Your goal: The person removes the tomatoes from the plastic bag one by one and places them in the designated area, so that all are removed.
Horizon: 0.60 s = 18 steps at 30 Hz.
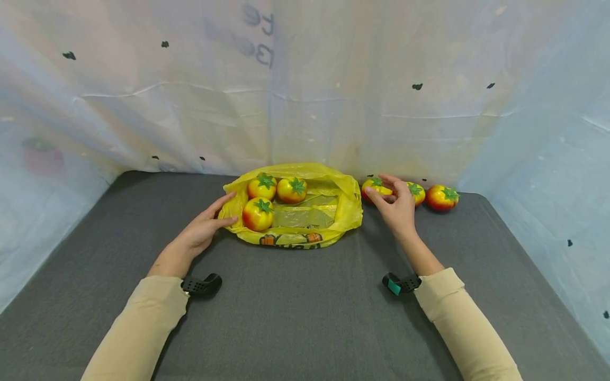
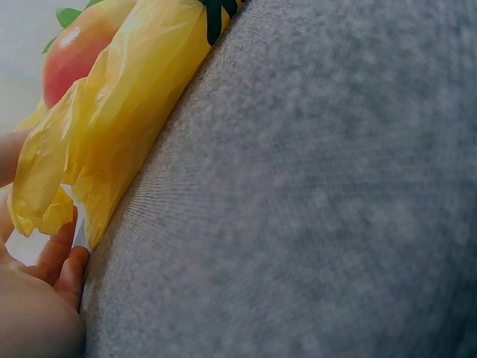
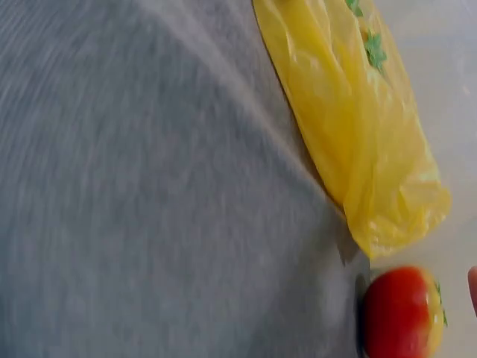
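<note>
A yellow plastic bag (image 1: 347,211) lies with its mouth spread wide, holding three red-and-yellow tomatoes (image 1: 258,214) with green leafy tops at its left end. My left hand (image 1: 197,233) holds the bag's left edge, thumb over the rim and other fingers along the outside. In the left wrist view, a fold of the bag (image 2: 45,171) passes between thumb and fingers. Just right of the bag, my right hand (image 1: 397,209) hovers over a tomato (image 1: 369,191), thumb and forefinger spread above it. The right wrist view shows a fingertip (image 3: 473,287) apart from that tomato (image 3: 399,313).
Two more tomatoes stand in a row to the right, one partly behind my right hand (image 1: 416,193) and another at the end (image 1: 441,198). All rest on a dark grey table (image 1: 305,312). Whitish plastic sheeting (image 1: 333,106) hangs behind and at both sides.
</note>
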Each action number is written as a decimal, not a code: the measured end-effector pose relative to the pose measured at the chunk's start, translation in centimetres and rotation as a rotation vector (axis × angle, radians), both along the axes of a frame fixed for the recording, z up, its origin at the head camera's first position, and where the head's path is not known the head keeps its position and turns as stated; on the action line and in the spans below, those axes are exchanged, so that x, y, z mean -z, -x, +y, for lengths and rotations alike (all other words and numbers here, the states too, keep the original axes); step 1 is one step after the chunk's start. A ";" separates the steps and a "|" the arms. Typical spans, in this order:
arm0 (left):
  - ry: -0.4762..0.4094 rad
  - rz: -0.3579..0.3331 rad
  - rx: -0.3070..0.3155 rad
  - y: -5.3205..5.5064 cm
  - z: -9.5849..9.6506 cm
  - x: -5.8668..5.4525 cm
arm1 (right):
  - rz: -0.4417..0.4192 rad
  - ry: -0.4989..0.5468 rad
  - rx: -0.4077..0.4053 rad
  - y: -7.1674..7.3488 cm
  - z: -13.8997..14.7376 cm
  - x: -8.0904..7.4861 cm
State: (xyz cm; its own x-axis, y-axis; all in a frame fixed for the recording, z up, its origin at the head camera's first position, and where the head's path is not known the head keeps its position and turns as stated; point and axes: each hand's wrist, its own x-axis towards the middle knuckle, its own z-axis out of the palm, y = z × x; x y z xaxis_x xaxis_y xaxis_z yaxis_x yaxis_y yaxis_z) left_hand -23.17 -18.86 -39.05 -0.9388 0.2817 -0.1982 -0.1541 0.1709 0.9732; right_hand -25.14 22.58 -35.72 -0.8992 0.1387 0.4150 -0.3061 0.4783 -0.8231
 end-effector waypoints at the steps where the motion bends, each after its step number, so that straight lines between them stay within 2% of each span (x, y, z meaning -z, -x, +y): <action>1: 0.002 0.001 0.000 0.0 0.0 0.0 | 0.005 0.005 -0.007 0.0 -0.3 0.0; 12: 0.021 -0.001 -0.006 0.1 0.1 0.3 | -0.021 0.035 -0.064 0.5 -3.4 0.2; 18: 0.011 -0.005 -0.010 0.1 -0.1 0.3 | -0.037 0.028 -0.136 0.7 -5.4 0.2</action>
